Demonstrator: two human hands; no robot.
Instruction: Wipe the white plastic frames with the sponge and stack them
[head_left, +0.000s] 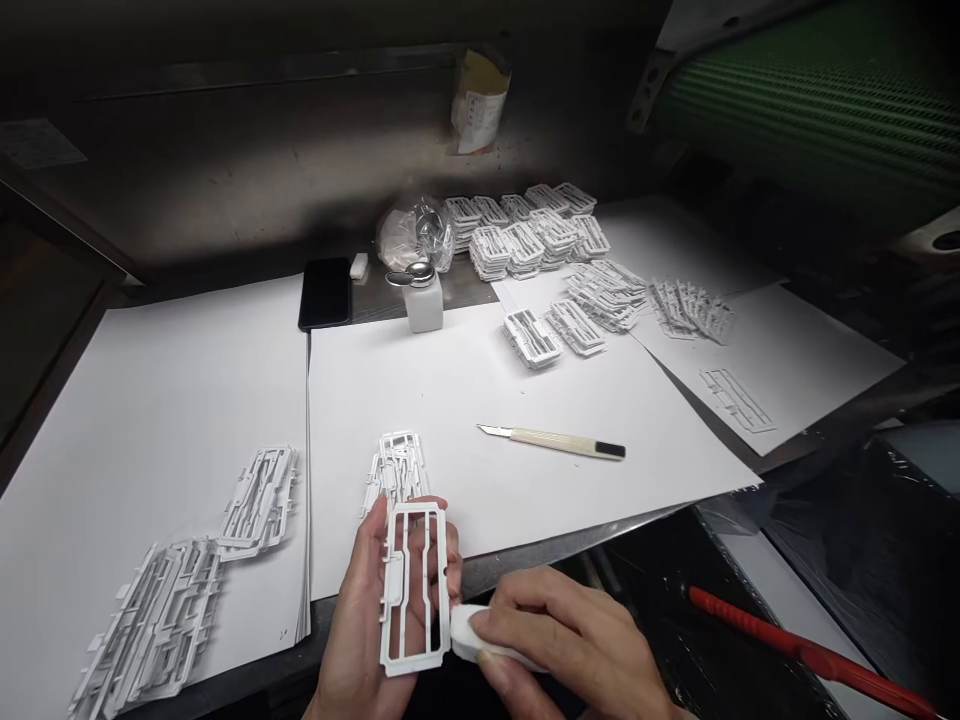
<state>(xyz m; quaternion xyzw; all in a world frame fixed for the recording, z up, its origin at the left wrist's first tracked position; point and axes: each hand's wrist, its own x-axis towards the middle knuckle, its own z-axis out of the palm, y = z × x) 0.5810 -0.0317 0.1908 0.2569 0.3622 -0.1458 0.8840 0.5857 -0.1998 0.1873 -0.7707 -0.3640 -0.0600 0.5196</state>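
My left hand (351, 615) grips a white plastic frame (394, 577) with long slots, upright and facing me at the table's front edge. Pinched in my right hand (577, 635) is a white block (465, 628) that looks like an eraser; its end is against or very close to the frame's lower right edge. Just beyond my left fingers lie a few overlapping white frames (401, 460) on the paper. A craft knife (555, 440) with a pale handle rests further right, its blade pointing left.
Stacks of frames (525, 245) stand at the back, with more loose frames (161, 630) at left and a single frame (739, 400) at right. A black phone (325, 293), a small white bottle with a metal lid (424, 305), a plastic bag (416, 235) and a red-handled tool (780, 640) are around.
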